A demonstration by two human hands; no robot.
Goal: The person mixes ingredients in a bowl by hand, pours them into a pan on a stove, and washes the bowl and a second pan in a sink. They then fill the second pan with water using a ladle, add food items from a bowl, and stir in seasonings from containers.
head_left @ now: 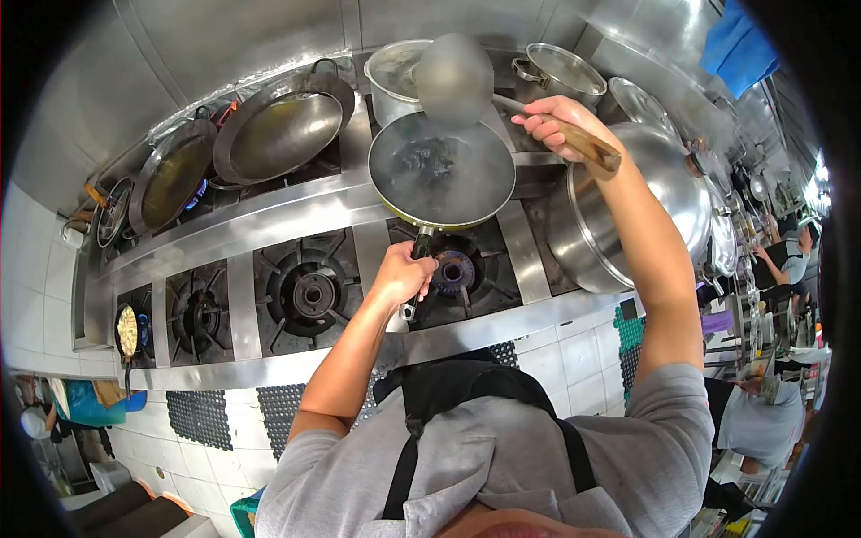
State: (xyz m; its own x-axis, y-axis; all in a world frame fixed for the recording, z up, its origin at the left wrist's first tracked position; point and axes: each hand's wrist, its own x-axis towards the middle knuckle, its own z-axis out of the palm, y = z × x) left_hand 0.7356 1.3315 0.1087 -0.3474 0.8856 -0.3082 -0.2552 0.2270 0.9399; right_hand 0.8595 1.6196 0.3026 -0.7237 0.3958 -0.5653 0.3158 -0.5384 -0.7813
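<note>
My left hand (405, 273) is closed around the black handle of a frying pan (439, 202). The pan is dark inside, with a light rim. It is held over the front burner (453, 272), close to the back ledge, and a dark wet patch and steam show in it. In my right hand (565, 125) is the wooden handle of a long ladle (455, 81). The ladle's round grey head is blurred and hangs above the far edge of the pan. What the head holds, if anything, I cannot make out.
Two large woks (285, 134) lean on the back row at left. A pot (384, 76) stands behind the pan, and a lidded pot (565, 67) right of it. A big steel bowl (646, 211) is at right. A small pan (128, 332) with food sits far left.
</note>
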